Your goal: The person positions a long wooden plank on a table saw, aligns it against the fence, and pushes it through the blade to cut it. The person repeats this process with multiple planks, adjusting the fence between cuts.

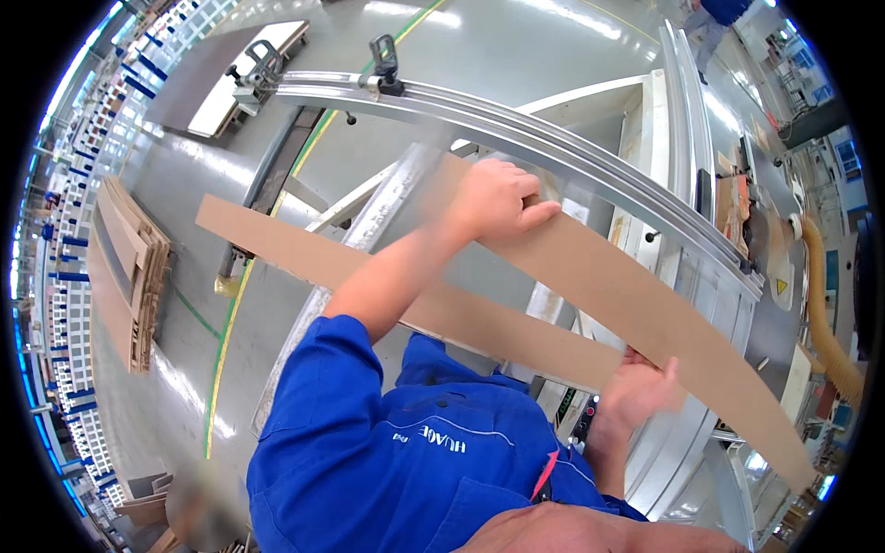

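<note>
My left hand (502,198) is closed on the upper long tan board strip (590,276), which slants down to the right across an aluminium-railed panel machine (479,111). A second tan strip (286,253) lies lower, passing behind my left forearm toward my right side. My right hand (645,387), slightly blurred, has its fingers curled at the lower edge of the upper strip, where the two strips meet; I cannot make out which it grips. Black clamps (385,64) are mounted on the rail.
Stacked panels (129,267) stand at the left, and a dark panel stack (221,69) at the upper left. A tan hose (820,313) hangs beside machinery at the right. A person (710,32) in blue stands at the far upper right. More offcuts (147,507) are at lower left.
</note>
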Tool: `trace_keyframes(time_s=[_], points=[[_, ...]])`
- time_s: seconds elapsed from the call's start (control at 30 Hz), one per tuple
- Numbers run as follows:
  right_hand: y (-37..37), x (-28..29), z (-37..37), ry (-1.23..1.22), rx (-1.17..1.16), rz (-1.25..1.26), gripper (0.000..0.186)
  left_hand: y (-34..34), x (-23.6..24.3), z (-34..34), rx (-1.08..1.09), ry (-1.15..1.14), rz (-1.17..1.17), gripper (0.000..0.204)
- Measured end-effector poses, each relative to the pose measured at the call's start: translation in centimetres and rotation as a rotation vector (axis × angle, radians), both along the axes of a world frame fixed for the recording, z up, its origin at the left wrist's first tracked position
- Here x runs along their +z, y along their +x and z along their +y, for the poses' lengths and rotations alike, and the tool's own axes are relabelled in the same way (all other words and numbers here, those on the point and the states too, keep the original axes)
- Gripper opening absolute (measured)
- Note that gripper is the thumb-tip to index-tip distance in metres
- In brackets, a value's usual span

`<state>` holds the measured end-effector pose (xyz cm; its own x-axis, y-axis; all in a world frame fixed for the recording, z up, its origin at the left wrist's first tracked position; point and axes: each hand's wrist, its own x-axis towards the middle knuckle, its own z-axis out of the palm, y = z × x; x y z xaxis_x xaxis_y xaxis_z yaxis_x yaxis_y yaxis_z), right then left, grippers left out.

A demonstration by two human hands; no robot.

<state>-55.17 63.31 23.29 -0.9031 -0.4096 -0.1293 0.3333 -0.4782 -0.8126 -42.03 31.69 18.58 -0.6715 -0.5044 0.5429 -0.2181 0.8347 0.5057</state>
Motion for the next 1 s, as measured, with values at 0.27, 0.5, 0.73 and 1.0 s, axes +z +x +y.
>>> trace_keyframes(time_s=[0.27,0.5,0.73,1.0], points=[[8.2,-9.4,-10.8,0.221,0.271,-0.266,0.041,13.1,-4.7,-12.0,0.105,0.151,-0.435,0.043],[9.4,-9.3,-20.0,0.914,1.086,0.175,0.027,23.6,-8.9,-22.8,0.311,-0.093,-0.369,0.039],[10.5,-5.8,-48.3,1.046,0.727,1.517,0.068,41.8,-14.4,-30.7,0.993,0.124,-0.710,0.089],[19.1,-4.2,-64.5,1.548,0.908,1.767,0.052,44.9,-18.1,-31.5,1.023,0.509,-0.781,0.086]])
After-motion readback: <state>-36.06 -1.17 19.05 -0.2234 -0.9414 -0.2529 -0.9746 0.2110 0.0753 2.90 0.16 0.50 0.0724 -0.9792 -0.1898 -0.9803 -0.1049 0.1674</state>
